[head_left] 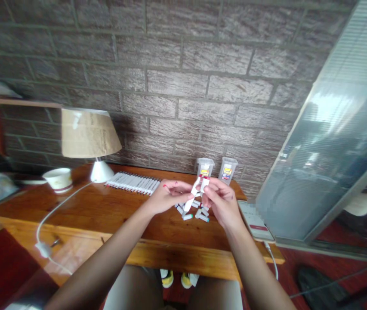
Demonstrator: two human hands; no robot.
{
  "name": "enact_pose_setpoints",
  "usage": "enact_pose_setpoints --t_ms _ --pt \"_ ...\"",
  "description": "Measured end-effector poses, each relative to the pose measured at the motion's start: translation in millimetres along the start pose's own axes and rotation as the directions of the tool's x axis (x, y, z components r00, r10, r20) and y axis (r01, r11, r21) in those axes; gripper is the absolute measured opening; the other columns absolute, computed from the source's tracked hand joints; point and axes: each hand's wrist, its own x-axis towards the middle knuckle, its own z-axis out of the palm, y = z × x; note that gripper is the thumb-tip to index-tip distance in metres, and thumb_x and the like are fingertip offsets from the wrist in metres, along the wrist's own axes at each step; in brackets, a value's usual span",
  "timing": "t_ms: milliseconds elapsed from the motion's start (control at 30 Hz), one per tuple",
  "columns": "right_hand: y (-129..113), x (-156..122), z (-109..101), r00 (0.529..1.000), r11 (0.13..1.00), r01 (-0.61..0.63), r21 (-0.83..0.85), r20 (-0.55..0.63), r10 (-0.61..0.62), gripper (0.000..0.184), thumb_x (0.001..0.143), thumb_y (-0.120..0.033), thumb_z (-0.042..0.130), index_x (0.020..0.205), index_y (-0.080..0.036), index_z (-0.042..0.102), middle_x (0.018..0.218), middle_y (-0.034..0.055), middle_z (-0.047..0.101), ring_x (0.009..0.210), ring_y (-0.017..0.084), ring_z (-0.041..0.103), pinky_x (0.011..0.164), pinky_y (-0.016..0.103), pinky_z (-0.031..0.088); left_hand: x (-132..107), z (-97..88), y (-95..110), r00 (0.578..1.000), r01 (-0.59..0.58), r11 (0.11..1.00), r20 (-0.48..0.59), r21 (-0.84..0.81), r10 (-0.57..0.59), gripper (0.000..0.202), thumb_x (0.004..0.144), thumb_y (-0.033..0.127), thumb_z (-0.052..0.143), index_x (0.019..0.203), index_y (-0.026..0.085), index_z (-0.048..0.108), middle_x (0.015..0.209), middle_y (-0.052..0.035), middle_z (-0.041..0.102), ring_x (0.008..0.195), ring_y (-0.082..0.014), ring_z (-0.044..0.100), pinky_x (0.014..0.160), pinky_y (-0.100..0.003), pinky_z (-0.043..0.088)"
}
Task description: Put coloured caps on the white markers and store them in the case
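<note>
White marker (190, 200): held above wooden tabletop (112, 211), between both hands.
Left hand (165, 196): clasps marker's lower barrel.
Right hand (220, 200): pinches marker's top end.
Short markers (199, 214): scattered on tabletop just beneath hands.

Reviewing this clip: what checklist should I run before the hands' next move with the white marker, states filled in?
1. Left hand grips the white marker: ok.
2. Right hand pinches its red-marked upper end: ok.
3. Capped or uncapped: cannot tell, fingers hide it.
4. Marker held clear above the table: ok.
5. Loose pieces below the hands lie back from the table's front edge: ok.
6. Row of markers lies apart from both hands: ok.
</note>
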Motion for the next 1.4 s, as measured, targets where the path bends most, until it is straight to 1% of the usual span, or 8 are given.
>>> enact_pose_setpoints --t_ms 67,133,233,367,500,900,1167,1400 --pt "-32.2 -12.5 16.6 0.994 0.993 0.097 -0.065 -0.043 -0.100 0.023 0.079 -0.033 0.078 0.100 -0.025 0.073 0.083 0.0012 0.075 0.045 0.007 0.055 0.041 0.020 0.041 -16.0 15.9 29.9 0.994 -0.102 0.993 -0.031 0.052 0.104 0.028 0.074 0.031 0.080 0.096 0.014 0.077 0.088 -0.0076 0.077 0.075 -0.0181 0.072 0.070 -0.028 0.059" --pt "-56.7 -24.0 29.5 0.986 0.983 0.148 -0.111 -0.064 -0.155 0.021 0.081 -0.031 0.077 0.101 -0.027 0.072 0.083 0.0009 0.075 0.043 0.007 0.054 0.039 0.021 0.041 -33.7 29.3 51.1 0.983 -0.174 0.983 -0.055 0.061 0.178 0.024 0.076 0.029 0.078 0.095 0.014 0.076 0.088 -0.0079 0.077 0.072 -0.0174 0.071 0.068 -0.028 0.060" --pt "-72.6 -36.1 39.7 0.978 0.973 0.170 -0.157 -0.093 -0.186 0.019 0.081 -0.032 0.077 0.099 -0.027 0.073 0.082 0.0016 0.075 0.040 0.008 0.052 0.036 0.022 0.042 -55.2 41.9 64.5 0.961 -0.256 0.965 -0.092 0.062 0.261 0.019 0.078 0.025 0.077 0.095 0.016 0.076 0.086 -0.0073 0.077 0.071 -0.0164 0.071 0.069 -0.027 0.061" --pt "-68.9 -42.3 41.5 0.985 0.973 0.131 -0.188 -0.085 -0.149 0.018 0.081 -0.030 0.077 0.099 -0.028 0.074 0.076 0.0001 0.073 0.040 0.008 0.053 0.036 0.021 0.043 -67.4 48.7 65.1 0.937 -0.321 0.942 -0.110 0.095 0.331 0.018 0.079 0.021 0.076 0.097 0.017 0.075 0.083 -0.0063 0.077 0.066 -0.0151 0.070 0.062 -0.024 0.060" --pt "-65.6 -44.9 42.6 0.995 0.983 0.063 -0.174 -0.071 -0.077 0.018 0.081 -0.032 0.077 0.099 -0.028 0.076 0.067 -0.0010 0.070 0.038 0.009 0.054 0.034 0.021 0.042 -69.9 50.5 65.3 0.941 -0.311 0.941 -0.096 0.136 0.325 0.016 0.080 0.019 0.074 0.096 0.017 0.075 0.083 -0.0064 0.077 0.064 -0.0153 0.070 0.060 -0.024 0.060" --pt "-68.4 -48.6 42.9 0.996 0.987 0.073 -0.145 -0.038 -0.079 0.016 0.079 -0.030 0.078 0.095 -0.029 0.077 0.080 0.0002 0.075 0.040 0.008 0.055 0.035 0.020 0.050 -70.8 47.8 64.4 0.936 -0.318 0.920 -0.081 0.230 0.344 0.018 0.077 0.016 0.075 0.095 0.018 0.076 0.080 -0.0049 0.077 0.062 -0.0149 0.070 0.060 -0.024 0.060" --pt "-67.4 -50.3 46.4 0.994 0.984 0.085 -0.158 -0.051 -0.095 0.016 0.079 -0.031 0.078 0.095 -0.029 0.077 0.082 0.0007 0.076 0.039 0.007 0.053 0.034 0.021 0.049 -73.2 46.8 65.3 0.950 -0.272 0.934 -0.086 0.233 0.299 0.017 0.077 0.021 0.076 0.093 0.016 0.077 0.076 -0.0060 0.076 0.060 -0.0161 0.069 0.059 -0.026 0.061" --pt "-66.7 -50.4 44.4 0.995 0.985 0.076 -0.155 -0.048 -0.084 0.017 0.078 -0.031 0.079 0.095 -0.028 0.076 0.083 0.0008 0.075 0.040 0.007 0.053 0.035 0.020 0.048 -72.3 47.3 63.3 0.953 -0.272 0.940 -0.081 0.205 0.293 0.016 0.078 0.020 0.076 0.093 0.018 0.077 0.077 -0.0046 0.076 0.061 -0.0154 0.069 0.059 -0.024 0.060"
